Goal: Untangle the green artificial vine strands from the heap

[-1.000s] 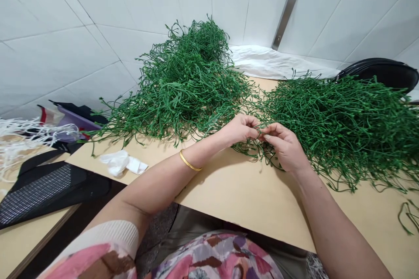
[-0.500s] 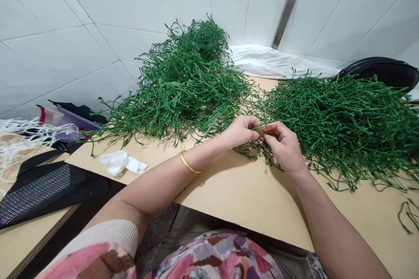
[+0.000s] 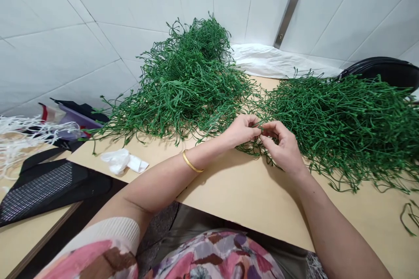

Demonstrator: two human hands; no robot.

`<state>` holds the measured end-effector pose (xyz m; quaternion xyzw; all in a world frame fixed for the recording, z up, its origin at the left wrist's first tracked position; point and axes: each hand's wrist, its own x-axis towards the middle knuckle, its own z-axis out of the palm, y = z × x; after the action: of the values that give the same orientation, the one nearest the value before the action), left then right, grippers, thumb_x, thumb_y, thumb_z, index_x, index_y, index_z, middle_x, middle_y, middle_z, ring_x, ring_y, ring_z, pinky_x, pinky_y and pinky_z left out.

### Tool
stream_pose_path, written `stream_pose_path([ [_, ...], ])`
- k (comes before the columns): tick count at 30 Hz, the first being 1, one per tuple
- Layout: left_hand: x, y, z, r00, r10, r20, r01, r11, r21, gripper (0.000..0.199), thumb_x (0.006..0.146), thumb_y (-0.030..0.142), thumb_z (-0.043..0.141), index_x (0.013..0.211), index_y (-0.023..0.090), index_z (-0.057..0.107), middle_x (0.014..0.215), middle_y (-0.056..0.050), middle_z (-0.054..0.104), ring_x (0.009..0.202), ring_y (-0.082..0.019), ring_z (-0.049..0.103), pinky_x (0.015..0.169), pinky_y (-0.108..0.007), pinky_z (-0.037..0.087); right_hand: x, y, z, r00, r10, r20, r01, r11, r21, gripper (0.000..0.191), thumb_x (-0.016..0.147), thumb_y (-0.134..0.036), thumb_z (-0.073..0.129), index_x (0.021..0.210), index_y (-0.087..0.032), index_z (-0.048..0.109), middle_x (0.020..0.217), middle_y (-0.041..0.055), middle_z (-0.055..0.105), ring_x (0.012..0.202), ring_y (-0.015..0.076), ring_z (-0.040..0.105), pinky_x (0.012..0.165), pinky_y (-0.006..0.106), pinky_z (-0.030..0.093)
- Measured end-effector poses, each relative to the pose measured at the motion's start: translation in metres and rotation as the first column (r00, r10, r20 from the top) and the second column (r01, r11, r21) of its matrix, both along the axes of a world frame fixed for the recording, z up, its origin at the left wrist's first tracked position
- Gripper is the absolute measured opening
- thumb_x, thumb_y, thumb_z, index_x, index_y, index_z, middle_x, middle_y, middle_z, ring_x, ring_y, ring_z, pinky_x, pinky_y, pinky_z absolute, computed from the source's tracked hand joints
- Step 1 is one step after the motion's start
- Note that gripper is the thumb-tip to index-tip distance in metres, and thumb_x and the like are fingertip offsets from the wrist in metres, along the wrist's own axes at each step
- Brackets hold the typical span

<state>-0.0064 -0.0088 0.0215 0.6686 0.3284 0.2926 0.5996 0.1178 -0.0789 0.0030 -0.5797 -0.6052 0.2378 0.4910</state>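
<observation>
Hands: our left hand (image 3: 242,130) and right hand (image 3: 283,148) together, pinching green stems (image 3: 262,133)
Surface (image 3: 248,196): left heap (image 3: 183,83) and right heap (image 3: 340,126), both large

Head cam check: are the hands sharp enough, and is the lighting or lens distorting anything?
Head view: the left hand and right hand look sharp, as do the green stems; light is even, with soft shadows on the tan board; the wide lens skews the white wall tiles.

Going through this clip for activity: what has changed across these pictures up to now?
Only slight shifts: the left hand and right hand stay together at the green artificial stems, with nothing clearly taken up or let go. The left green heap, right green heap and white tissue stayed put.
</observation>
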Motion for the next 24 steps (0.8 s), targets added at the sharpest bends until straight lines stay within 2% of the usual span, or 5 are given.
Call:
stream_pose_path([
  [5, -0.0011, 0.0012, 0.0022, 0.987, -0.112, 0.115, 0.134, 0.969, -0.207, 0.009, 0.062, 0.008, 0.054, 0.06, 0.013, 0.047, 0.051, 0.004, 0.049, 0.049, -0.006, 0.05, 0.051, -0.019, 0.037, 0.0049, 0.0022, -0.0022, 0.995, -0.075, -0.065, 0.076, 0.997, 0.011, 0.009, 0.072, -0.02, 0.055, 0.081, -0.018, 0.056, 0.078, 0.0029, 0.061, 0.074, 0.0157, 0.058, 0.069, 0.031, 0.046],
  [11, 0.0007, 0.0014, 0.0014, 0.995, -0.024, 0.101, 0.042, 0.982, -0.182, 0.011, 0.061, 0.002, 0.054, 0.06, 0.011, 0.049, 0.049, 0.005, 0.049, 0.045, -0.004, 0.047, 0.049, -0.018, 0.036, 0.0078, 0.004, -0.0021, 0.976, 0.03, -0.214, -0.035, 0.999, -0.021, 0.013, 0.071, -0.023, 0.059, 0.083, -0.018, 0.056, 0.078, 0.0016, 0.061, 0.075, 0.0144, 0.058, 0.07, 0.029, 0.046],
  [14, 0.0011, 0.0014, 0.0008, 0.996, 0.013, 0.086, 0.003, 0.985, -0.175, 0.011, 0.062, 0.0, 0.053, 0.062, 0.011, 0.05, 0.049, 0.005, 0.049, 0.045, -0.005, 0.049, 0.048, -0.018, 0.036, 0.0067, 0.0033, -0.0014, 0.977, 0.058, -0.204, -0.064, 0.998, -0.026, 0.019, 0.07, -0.023, 0.061, 0.087, -0.018, 0.055, 0.082, 0.0023, 0.061, 0.076, 0.0144, 0.058, 0.073, 0.03, 0.046],
  [18, 0.0007, 0.0001, 0.0023, 0.996, -0.041, 0.079, 0.054, 0.981, -0.184, 0.011, 0.063, -0.001, 0.05, 0.064, 0.01, 0.051, 0.051, 0.004, 0.052, 0.047, -0.005, 0.049, 0.051, -0.018, 0.038, 0.0049, 0.003, -0.0026, 0.998, 0.0, -0.07, 0.0, 1.0, -0.005, 0.018, 0.069, -0.019, 0.06, 0.086, -0.018, 0.055, 0.08, 0.0017, 0.06, 0.073, 0.0137, 0.057, 0.07, 0.029, 0.045],
  [24, -0.0005, 0.0018, 0.0015, 0.993, -0.108, 0.054, 0.115, 0.985, -0.131, 0.009, 0.061, 0.002, 0.052, 0.064, 0.011, 0.052, 0.051, 0.005, 0.05, 0.048, -0.004, 0.048, 0.053, -0.018, 0.038, 0.0049, 0.0032, -0.0032, 0.995, -0.065, -0.074, 0.066, 0.998, 0.003, 0.014, 0.069, -0.019, 0.057, 0.083, -0.018, 0.055, 0.079, 0.003, 0.062, 0.073, 0.015, 0.058, 0.069, 0.03, 0.046],
])
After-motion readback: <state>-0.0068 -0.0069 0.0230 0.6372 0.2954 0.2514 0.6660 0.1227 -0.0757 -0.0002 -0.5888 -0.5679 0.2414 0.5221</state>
